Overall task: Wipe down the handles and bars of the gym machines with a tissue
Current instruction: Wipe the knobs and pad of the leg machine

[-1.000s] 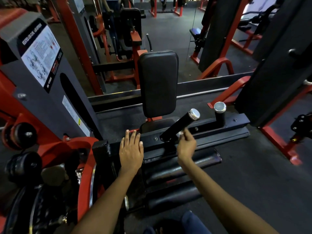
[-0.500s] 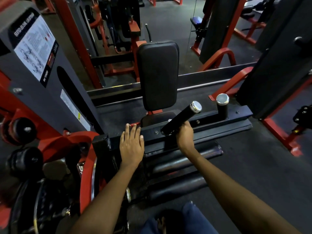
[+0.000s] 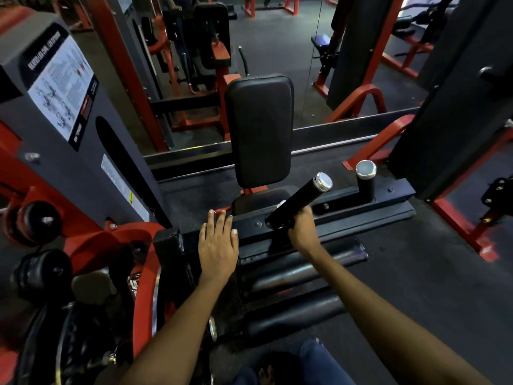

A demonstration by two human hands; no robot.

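Right now the right hand [image 3: 301, 227] curls round the base of the slanted black handle [image 3: 298, 202], with a scrap of white tissue [image 3: 281, 203] showing beside the fingers. The left hand [image 3: 219, 243] lies flat, fingers straight, on the black crossbar [image 3: 333, 202]. Beyond stands the short upright handle [image 3: 366, 180], untouched by either hand. Judging from this, wiping is under way on one handle; the neighbouring grip, the foam rollers [image 3: 305, 269] and the other machines seem left.

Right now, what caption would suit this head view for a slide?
Right hand grips the near handle at its base, tissue peeking out, while the left hand rests flat on the frame.
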